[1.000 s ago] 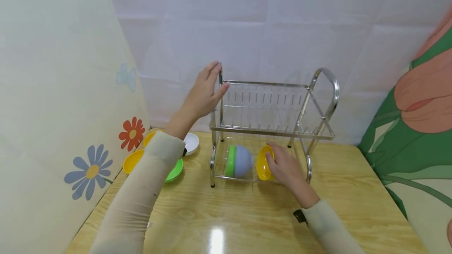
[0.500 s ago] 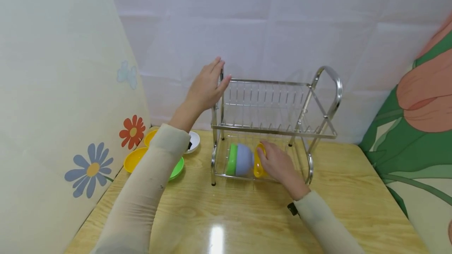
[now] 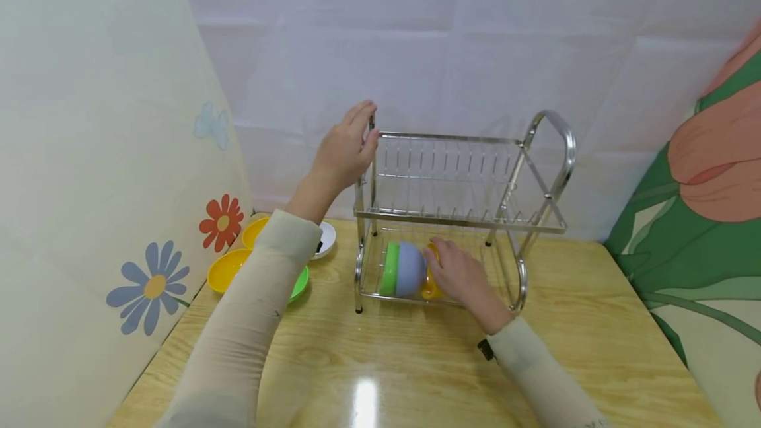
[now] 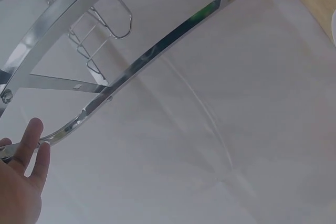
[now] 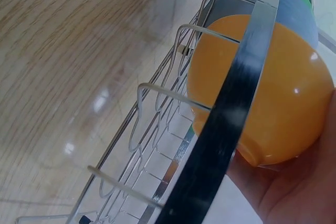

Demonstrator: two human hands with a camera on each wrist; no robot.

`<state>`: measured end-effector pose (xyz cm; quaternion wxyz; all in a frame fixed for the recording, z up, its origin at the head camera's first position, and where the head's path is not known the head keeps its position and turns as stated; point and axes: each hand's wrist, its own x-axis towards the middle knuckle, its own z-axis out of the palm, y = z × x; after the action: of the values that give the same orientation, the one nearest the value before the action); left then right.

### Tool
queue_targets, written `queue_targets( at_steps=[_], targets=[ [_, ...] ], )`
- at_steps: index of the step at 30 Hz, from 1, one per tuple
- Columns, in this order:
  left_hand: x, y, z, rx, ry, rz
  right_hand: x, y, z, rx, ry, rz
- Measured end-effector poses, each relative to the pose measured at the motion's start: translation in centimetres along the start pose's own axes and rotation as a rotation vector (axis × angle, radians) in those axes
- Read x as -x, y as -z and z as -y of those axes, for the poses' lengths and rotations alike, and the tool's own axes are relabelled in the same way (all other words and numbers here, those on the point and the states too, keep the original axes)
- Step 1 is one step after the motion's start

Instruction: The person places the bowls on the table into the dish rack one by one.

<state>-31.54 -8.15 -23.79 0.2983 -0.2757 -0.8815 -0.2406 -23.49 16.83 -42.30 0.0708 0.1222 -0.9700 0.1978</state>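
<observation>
A two-tier metal dish rack (image 3: 458, 220) stands on the wooden table. My right hand (image 3: 458, 274) grips a yellow bowl (image 5: 296, 90) that stands on its side in the lower tier. A light blue bowl (image 3: 410, 269) and a green bowl (image 3: 389, 271) stand on edge just left of it, nested together. Seen from the right wrist, the yellow bowl's rounded outside shows behind the rack's flat bar, with its rim against the blue bowl. My left hand (image 3: 343, 154) rests on the rack's upper left handle, fingers nearly straight, as the left wrist view also shows.
Left of the rack, partly hidden by my left sleeve, are yellow bowls (image 3: 226, 271), a white bowl (image 3: 326, 240) and a green dish (image 3: 300, 284). A curved handle (image 3: 565, 150) rises at the rack's right end. A white cloth wall (image 3: 428, 45) hangs behind.
My right hand has moved left with the yellow bowl, bringing it from a gap's distance up against the blue bowl. My left hand stays on the handle with only a slight shift.
</observation>
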Motion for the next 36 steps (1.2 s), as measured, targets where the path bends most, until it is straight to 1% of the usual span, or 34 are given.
queue_targets(
  at_steps=[4, 13, 20, 27, 36],
  targets=[
    [0.2, -0.2, 0.2, 0.025, -0.028, -0.024, -0.1, -0.2, 0.3, -0.010, 0.001, -0.004],
    [0.5, -0.3, 0.3, 0.024, -0.042, -0.040, -0.3, -0.8, 0.6, -0.014, 0.017, 0.013],
    [0.7, -0.3, 0.3, 0.035, -0.058, -0.044, -0.5, -1.0, 0.8, 0.000, 0.020, 0.008],
    [0.7, -0.5, 0.3, 0.043, -0.047, -0.039, -0.5, -1.3, 1.0, 0.002, 0.015, 0.029],
    [0.8, -0.6, 0.1, 0.062, -0.037, -0.064, -0.5, -1.6, 1.3, -0.030, 0.019, 0.030]
  ],
)
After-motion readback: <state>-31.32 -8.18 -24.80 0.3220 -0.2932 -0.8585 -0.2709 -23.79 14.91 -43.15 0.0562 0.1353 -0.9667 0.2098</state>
